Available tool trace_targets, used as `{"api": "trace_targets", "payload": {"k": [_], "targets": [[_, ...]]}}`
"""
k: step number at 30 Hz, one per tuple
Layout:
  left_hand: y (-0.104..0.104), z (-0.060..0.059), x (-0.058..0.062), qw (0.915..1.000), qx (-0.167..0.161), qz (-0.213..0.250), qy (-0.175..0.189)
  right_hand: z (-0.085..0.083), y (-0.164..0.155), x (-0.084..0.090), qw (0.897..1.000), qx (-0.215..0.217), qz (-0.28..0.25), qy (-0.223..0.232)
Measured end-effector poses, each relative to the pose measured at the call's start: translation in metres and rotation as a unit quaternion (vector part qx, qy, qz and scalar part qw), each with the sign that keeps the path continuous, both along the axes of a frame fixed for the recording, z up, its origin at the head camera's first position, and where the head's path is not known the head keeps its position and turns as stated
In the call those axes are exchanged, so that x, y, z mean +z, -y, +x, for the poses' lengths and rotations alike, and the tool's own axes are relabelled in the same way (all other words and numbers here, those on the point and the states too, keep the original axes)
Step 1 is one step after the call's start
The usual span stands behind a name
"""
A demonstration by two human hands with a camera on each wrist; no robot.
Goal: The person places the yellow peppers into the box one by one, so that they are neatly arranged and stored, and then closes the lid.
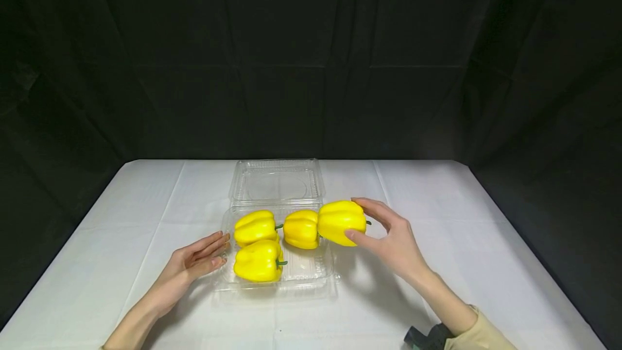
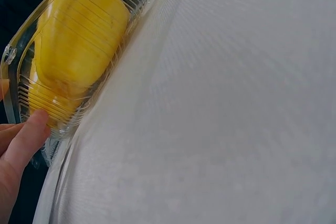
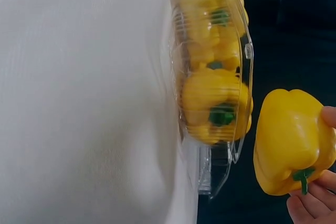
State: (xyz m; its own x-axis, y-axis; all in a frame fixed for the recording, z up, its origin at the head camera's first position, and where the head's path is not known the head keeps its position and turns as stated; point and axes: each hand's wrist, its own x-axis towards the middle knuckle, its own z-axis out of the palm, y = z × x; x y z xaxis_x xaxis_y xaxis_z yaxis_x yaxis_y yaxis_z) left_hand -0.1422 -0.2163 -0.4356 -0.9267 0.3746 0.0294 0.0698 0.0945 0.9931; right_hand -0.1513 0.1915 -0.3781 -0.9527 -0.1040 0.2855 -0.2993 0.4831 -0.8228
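My right hand [image 1: 396, 239] holds a yellow bell pepper [image 1: 340, 222] between thumb and fingers, above the right edge of a clear plastic clamshell box [image 1: 308, 269]. In the right wrist view, this bell pepper [image 3: 289, 135] is apart from the box, its green stem turned away from it. Several more yellow bell peppers lie in the box: one at front left [image 1: 257, 261], one behind it [image 1: 255, 228] and one at back right [image 1: 300, 229]. My left hand [image 1: 189, 266] is at the box's left side, fingers extended. In the left wrist view, a fingertip [image 2: 39, 118] is right at the ribbed wall.
The box's hinged lid [image 1: 277, 180] lies folded back toward the table's far edge. A white cloth [image 1: 427, 199] covers the table. Black curtains [image 1: 291, 58] hang behind and at both sides. A dark object [image 1: 427, 336] sits by the right sleeve.
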Motion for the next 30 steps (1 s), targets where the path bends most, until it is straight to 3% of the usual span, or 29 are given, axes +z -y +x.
{"api": "trace_targets", "payload": {"k": [19,30], "targets": [[0.004,-0.002,-0.005,0.9998,0.005,-0.017,0.002,0.008,0.018,-0.006,0.999,0.04,-0.003,-0.01],[0.001,-0.001,-0.002,1.0,0.0,-0.003,-0.004,0.014,0.027,-0.009,0.998,0.065,-0.008,-0.01]]}}
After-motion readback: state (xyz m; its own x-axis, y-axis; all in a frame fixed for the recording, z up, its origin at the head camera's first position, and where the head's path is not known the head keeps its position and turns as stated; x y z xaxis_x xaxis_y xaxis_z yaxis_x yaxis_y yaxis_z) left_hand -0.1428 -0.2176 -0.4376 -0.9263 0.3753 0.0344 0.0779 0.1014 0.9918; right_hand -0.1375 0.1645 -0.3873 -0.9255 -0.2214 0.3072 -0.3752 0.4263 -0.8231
